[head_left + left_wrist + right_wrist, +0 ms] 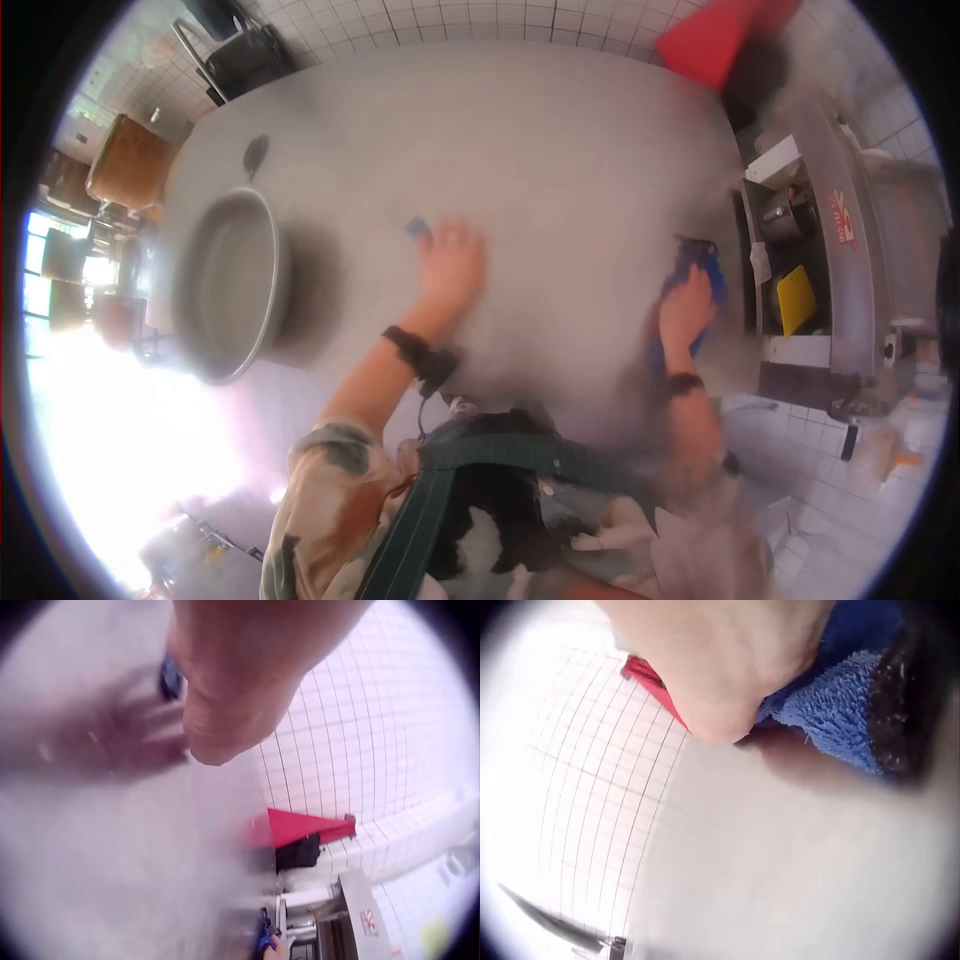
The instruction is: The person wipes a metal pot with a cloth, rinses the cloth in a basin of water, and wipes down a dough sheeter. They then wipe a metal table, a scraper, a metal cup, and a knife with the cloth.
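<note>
Out over the middle of the grey table is my left hand, blurred in the head view. A small blue piece shows right at its fingertips. In the left wrist view the same piece looks dark and sits against the far side of the hand; the rest of the fingers is hidden, and I cannot tell whether they grip it. At the table's right side my right hand grips a fluffy blue cloth. The cloth bunches around the fingers and has a dark, wet-looking end.
A large round metal basin stands at the table's left, with a dark spot beyond it. Past the right edge is a metal unit with an open compartment holding a yellow item. Something red stands at the back right corner.
</note>
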{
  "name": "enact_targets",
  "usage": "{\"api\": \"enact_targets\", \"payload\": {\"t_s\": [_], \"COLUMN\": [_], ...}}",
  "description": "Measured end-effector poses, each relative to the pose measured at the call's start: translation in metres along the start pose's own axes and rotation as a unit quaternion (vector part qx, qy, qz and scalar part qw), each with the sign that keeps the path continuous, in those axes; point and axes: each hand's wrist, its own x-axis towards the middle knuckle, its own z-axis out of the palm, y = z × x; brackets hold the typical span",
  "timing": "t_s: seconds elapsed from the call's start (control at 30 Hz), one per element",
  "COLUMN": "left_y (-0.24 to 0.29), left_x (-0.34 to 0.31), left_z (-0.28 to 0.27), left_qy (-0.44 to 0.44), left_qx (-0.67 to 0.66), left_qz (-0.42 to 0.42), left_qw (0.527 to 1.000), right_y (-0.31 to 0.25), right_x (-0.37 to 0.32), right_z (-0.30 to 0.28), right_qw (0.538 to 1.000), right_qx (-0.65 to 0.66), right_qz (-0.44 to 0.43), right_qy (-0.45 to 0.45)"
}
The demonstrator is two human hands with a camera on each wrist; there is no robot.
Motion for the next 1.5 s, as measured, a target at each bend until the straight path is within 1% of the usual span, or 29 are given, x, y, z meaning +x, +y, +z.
{"api": "enact_targets", "payload": {"t_s": [0.07, 0.13, 0.2, 0.23, 0.27, 0.33, 0.37, 0.43, 0.47, 0.53, 0.57, 0.6, 0.63, 0.67, 0.7, 0.8, 0.83, 0.87, 0.93, 1.07, 1.1, 1.17, 1.2, 1.27, 1.3, 1.37, 1.4, 1.47, 1.5], "left_y": [-0.036, -0.069, -0.101, -0.116, -0.127, -0.149, -0.155, -0.165, -0.168, -0.173, -0.178, -0.182, -0.186, -0.191, -0.195, -0.204, -0.198, -0.199, -0.198, -0.204, -0.199, -0.193, -0.200, -0.209, -0.209, -0.210, -0.206, -0.201, -0.200], "left_x": [-0.027, -0.049, -0.068, -0.075, -0.080, -0.092, -0.096, -0.103, -0.105, -0.112, -0.121, -0.132, -0.142, -0.153, -0.166, -0.191, -0.191, -0.196, -0.192, -0.203, -0.195, -0.186, -0.197, -0.222, -0.225, -0.230, -0.217, -0.194, -0.200], "left_z": [-0.008, -0.010, -0.009, -0.009, -0.009, -0.014, -0.016, -0.024, -0.030, -0.037, -0.032, -0.025, -0.020, -0.017, -0.014, -0.010, -0.016, -0.009, -0.020, -0.013, -0.015, -0.020, -0.016, -0.010, -0.008, 0.000, 0.000, -0.016, -0.010], "left_qy": [-0.007, 0.039, 0.045, 0.053, 0.058, 0.061, 0.064, 0.073, 0.077, 0.012, 0.010, 0.056, 0.103, 0.106, 0.106, 0.163, 0.136, 0.115, 0.056, 0.097, 0.093, 0.092, 0.085, 0.045, 0.042, 0.118, 0.123, 0.062, 0.061], "left_qx": [-0.015, -0.033, -0.060, -0.077, -0.083, -0.130, -0.136, -0.192, -0.196, -0.199, -0.201, -0.141, -0.079, -0.106, -0.134, -0.130, -0.145, -0.081, -0.075, -0.073, -0.067, -0.155, -0.149, -0.034, -0.035, -0.084, -0.089, -0.074, -0.026], "left_qz": [-0.029, -0.056, -0.065, -0.076, -0.071, -0.063, -0.058, -0.112, -0.109, -0.166, -0.164, -0.159, -0.154, -0.184, -0.213, -0.189, -0.227, -0.225, -0.239, -0.206, -0.209, -0.257, -0.262, -0.241, -0.244, -0.213, -0.214, -0.222, -0.226], "left_qw": [0.999, 0.997, 0.995, 0.993, 0.992, 0.988, 0.987, 0.972, 0.971, 0.966, 0.966, 0.976, 0.979, 0.971, 0.962, 0.960, 0.953, 0.964, 0.966, 0.971, 0.971, 0.949, 0.950, 0.969, 0.968, 0.966, 0.965, 0.970, 0.972], "right_y": [-0.053, -0.119, -0.177, -0.196, -0.205, -0.213, -0.214, -0.210, -0.211, -0.218, -0.227, -0.235, -0.244, -0.255, -0.266, -0.300, -0.312, -0.325, -0.354, -0.408, -0.416, -0.430, -0.435, -0.439, -0.440, -0.448, -0.451, -0.463, -0.468], "right_x": [-0.013, -0.042, -0.089, -0.120, -0.147, -0.179, -0.179, -0.167, -0.153, -0.113, -0.093, -0.071, -0.045, -0.018, 0.007, 0.089, 0.117, 0.149, 0.208, 0.310, 0.330, 0.364, 0.375, 0.386, 0.385, 0.369, 0.362, 0.325, 0.301], "right_z": [-0.007, -0.032, -0.053, -0.055, -0.053, -0.075, -0.075, -0.070, -0.067, -0.056, -0.051, -0.044, -0.035, -0.023, -0.010, 0.033, 0.049, 0.065, 0.098, 0.155, 0.167, 0.187, 0.195, 0.198, 0.196, 0.193, 0.190, 0.175, 0.164], "right_qw": [0.996, 0.968, 0.927, 0.908, 0.885, 0.807, 0.810, 0.722, 0.724, 0.670, 0.691, 0.691, 0.728, 0.763, 0.781, 0.822, 0.834, 0.846, 0.871, 0.919, 0.926, 0.936, 0.940, 0.946, 0.952, 0.956, 0.961, 0.953, 0.945], "right_qx": [0.047, 0.185, 0.234, 0.220, 0.205, 0.246, 0.240, 0.251, 0.245, 0.207, 0.211, 0.210, 0.199, 0.188, 0.162, 0.136, 0.136, 0.134, 0.149, 0.130, 0.121, 0.108, 0.102, 0.104, 0.101, 0.096, 0.093, 0.085, 0.093], "right_qz": [-0.073, -0.160, -0.255, -0.328, -0.398, -0.508, -0.506, -0.607, -0.608, -0.678, -0.651, -0.651, -0.622, -0.592, -0.581, -0.541, -0.526, -0.512, -0.467, -0.372, -0.356, -0.331, -0.322, -0.306, -0.290, -0.277, -0.258, -0.290, -0.314], "right_qy": [0.012, -0.046, -0.140, -0.136, -0.131, -0.177, -0.173, -0.218, -0.214, -0.220, -0.232, -0.233, -0.207, -0.180, -0.165, -0.115, -0.093, -0.069, -0.025, 0.026, 0.037, 0.052, 0.056, 0.029, 0.013, 0.021, 0.032, 0.030, 0.017]}}
